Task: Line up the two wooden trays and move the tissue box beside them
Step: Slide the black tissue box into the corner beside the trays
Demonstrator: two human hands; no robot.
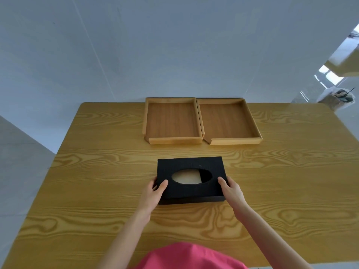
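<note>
Black and light, the box (191,180) sits mid-table, near the two trays (172,120) (228,121) lying side by side. Our left hand (155,191) and right hand (231,190) clasp its short ends. We should squeeze evenly, lift level, and set it down beside the trays.

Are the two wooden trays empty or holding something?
Empty: the left tray and right tray show only bare wood floors inside their rims.

Soft, even daylight lit the scene brightly. Glare burned out the floor (330,74) at upper right. Shadows on the worktop (97,171) were faint. Wide-angle distortion bent the edges; the focus was slightly soft.
</note>
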